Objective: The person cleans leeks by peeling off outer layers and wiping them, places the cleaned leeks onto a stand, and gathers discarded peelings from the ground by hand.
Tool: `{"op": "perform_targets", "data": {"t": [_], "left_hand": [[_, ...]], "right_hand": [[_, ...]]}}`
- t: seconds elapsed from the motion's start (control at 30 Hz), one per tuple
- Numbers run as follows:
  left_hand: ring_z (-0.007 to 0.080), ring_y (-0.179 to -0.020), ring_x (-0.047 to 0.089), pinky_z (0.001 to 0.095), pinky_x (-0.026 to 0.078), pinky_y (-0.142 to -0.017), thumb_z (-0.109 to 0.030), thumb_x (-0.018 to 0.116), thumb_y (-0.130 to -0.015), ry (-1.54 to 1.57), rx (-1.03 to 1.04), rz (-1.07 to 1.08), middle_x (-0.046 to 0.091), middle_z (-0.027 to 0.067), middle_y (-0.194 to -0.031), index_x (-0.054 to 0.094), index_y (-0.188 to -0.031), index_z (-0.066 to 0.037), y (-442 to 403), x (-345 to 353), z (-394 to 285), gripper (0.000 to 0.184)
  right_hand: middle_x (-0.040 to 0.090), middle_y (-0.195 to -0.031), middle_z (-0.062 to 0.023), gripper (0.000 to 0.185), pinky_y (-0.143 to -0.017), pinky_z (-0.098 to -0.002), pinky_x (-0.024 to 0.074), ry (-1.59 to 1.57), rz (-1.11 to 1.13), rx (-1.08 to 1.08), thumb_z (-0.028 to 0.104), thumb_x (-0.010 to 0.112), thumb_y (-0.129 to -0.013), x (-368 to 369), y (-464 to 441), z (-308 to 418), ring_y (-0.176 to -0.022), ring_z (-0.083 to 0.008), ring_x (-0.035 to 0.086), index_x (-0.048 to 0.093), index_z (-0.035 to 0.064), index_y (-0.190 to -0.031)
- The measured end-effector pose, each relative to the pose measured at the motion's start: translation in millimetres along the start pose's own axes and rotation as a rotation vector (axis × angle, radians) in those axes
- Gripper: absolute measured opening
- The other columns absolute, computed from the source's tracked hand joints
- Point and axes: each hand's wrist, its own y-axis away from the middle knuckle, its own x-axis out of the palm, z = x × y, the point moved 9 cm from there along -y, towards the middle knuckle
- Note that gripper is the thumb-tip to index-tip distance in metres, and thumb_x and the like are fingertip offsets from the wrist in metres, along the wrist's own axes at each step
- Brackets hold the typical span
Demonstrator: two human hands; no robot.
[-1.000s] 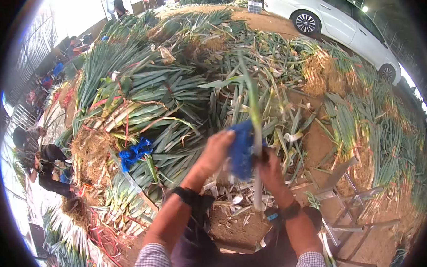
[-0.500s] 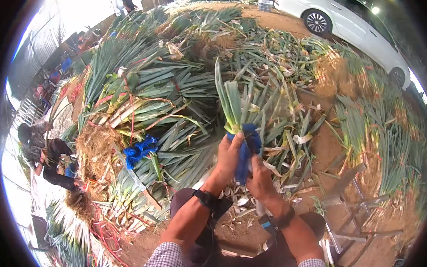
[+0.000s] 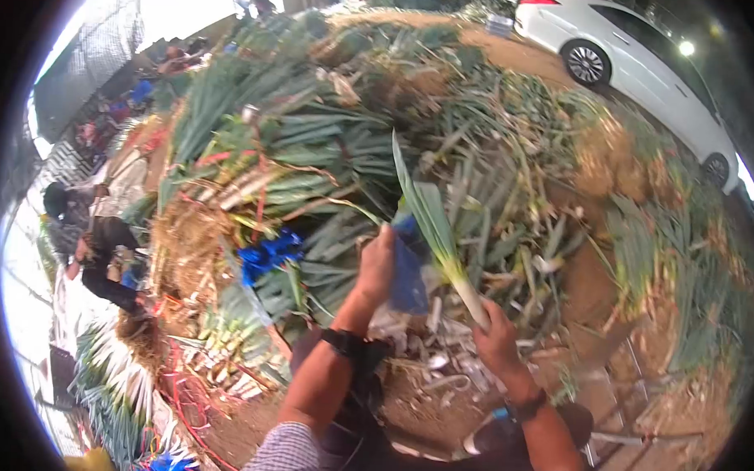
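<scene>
A leek point(image 3: 443, 250) with a white stem and broad green leaves stands tilted in front of me. My right hand point(image 3: 498, 339) is closed around the lower end of its stem. In my left hand point(image 3: 377, 264), the closed fingers grip a blue cloth point(image 3: 409, 278) that hangs down beside the leek, apart from its stem. A second blue bundle point(image 3: 268, 255) lies on the leek pile to the left. Close to it rests a knife point(image 3: 261, 310) with a long blade, its handle toward me. Trimmed scraps point(image 3: 439, 354) litter the ground below my hands.
A large heap of leeks point(image 3: 305, 142) spreads ahead. Tied bunches point(image 3: 642, 245) lie on the right by a metal frame point(image 3: 637, 402). A co-worker point(image 3: 103, 234) bends over leeks at the left. A white car point(image 3: 640, 62) stands at the back right.
My hands have moved apart. The blue cloth, earlier wrapped around the leek's stem, is now off it in my left hand, and the bare white stem shows in my right.
</scene>
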Motion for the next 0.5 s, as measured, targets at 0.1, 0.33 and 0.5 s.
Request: {"op": "perform_targets", "data": {"t": [0.1,0.33,0.5], "left_hand": [[0.0117,-0.060,0.058,0.0260,0.046,-0.056,-0.047,0.040,-0.104,-0.060,-0.129,0.165,0.063,0.0020,-0.073,0.066,-0.093,0.001,22,31,-4,0.056],[0.0299,-0.072,0.065,0.0386,0.052,-0.058,-0.013,0.063,-0.080,-1.221,0.651,-0.040,0.060,0.0100,-0.083,0.066,-0.096,-0.012,32,60,-7,0.016],[0.0327,-0.070,0.065,0.0425,0.051,-0.061,-0.020,0.066,-0.086,-0.964,0.761,0.265,0.061,0.0132,-0.075,0.063,-0.083,-0.006,54,82,-40,0.015]], "right_hand": [[0.063,-0.107,-0.0255,0.047,-0.080,-0.0462,0.0508,-0.028,0.037,0.050,0.000,0.065,-0.080,-1,-5,4,-0.096,-0.0451,0.062,0.052,0.0016,-0.125],[0.062,-0.096,-0.0246,0.035,-0.076,-0.0489,0.0490,0.030,0.018,-0.026,-0.001,0.066,-0.079,7,-13,18,-0.090,-0.0462,0.060,0.055,0.0015,-0.113],[0.064,-0.092,-0.0288,0.034,-0.071,-0.0494,0.0495,-0.035,0.034,0.155,0.005,0.064,-0.082,8,-18,-12,-0.088,-0.0483,0.063,0.055,0.0010,-0.115]]}}
